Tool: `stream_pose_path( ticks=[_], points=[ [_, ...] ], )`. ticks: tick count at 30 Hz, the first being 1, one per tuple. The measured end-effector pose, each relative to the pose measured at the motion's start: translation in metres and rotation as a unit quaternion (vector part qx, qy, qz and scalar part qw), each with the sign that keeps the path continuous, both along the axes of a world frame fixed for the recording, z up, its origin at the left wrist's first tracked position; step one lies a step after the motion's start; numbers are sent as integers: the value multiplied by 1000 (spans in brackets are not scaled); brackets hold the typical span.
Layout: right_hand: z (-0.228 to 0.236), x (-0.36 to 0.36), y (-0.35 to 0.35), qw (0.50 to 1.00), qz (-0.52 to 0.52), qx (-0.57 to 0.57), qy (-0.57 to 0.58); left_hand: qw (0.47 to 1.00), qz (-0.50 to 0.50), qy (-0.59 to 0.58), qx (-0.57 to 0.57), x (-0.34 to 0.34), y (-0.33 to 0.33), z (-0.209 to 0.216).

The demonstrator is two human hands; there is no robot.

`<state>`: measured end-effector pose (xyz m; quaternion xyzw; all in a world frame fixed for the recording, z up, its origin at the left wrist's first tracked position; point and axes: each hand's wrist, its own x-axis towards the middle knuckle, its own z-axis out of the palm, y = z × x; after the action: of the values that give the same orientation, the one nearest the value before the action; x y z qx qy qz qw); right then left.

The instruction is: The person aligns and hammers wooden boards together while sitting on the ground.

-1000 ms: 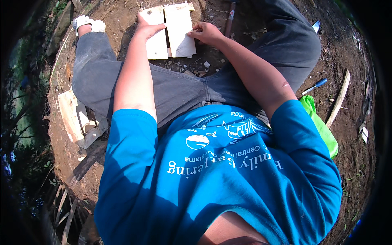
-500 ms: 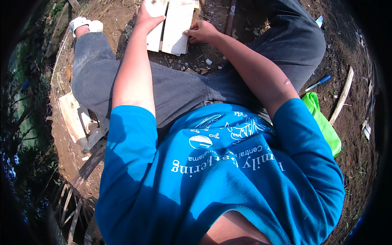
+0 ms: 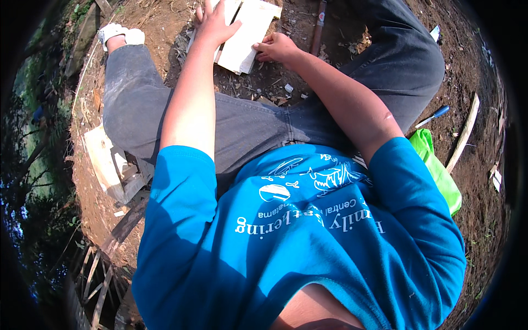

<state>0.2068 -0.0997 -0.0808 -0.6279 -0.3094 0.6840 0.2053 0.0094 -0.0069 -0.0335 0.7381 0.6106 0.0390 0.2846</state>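
Note:
Two pale wooden boards lie side by side on the ground between my legs, a narrow dark gap between them. Over the left board [image 3: 219,54] my left hand [image 3: 214,26] rests with its fingers spread, and its thumb reaches across to the right board [image 3: 248,36]. That hand covers much of the left board. My right hand [image 3: 279,48] pinches the right board's near right edge, thumb on top and the other fingers curled. The far ends of the boards run up to the top of the picture, where a short piece of wood [image 3: 278,12] sticks out.
A brown rod-like handle [image 3: 318,30] lies beyond my right hand. On the right are a blue-handled tool [image 3: 440,111], a green cloth or bag [image 3: 440,176] and a long pale stick [image 3: 465,135]. A wooden box-like piece [image 3: 102,165] sits beside my left leg. Wood chips litter the soil.
My left hand has shifted from the left board's outer edge to over its top, fingers now spread. The boards have turned slightly, far ends to the right. My right hand keeps its edge grip.

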Motion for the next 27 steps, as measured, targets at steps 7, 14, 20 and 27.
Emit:
stream_pose_path(
  ticks=[7,14,20,27],
  points=[
    [12,-5,7,998,52,-22,27,977,-69,139,146,32,-34,24],
    [-26,-5,10,997,59,33,-34,981,0,173,-83,47,-51,57],
    [-26,-6,19,976,178,119,-31,980,22,160,-112,33,-79,67],
    [-17,-9,27,964,211,148,-70,985,4,158,-69,19,-80,57]
  ],
)
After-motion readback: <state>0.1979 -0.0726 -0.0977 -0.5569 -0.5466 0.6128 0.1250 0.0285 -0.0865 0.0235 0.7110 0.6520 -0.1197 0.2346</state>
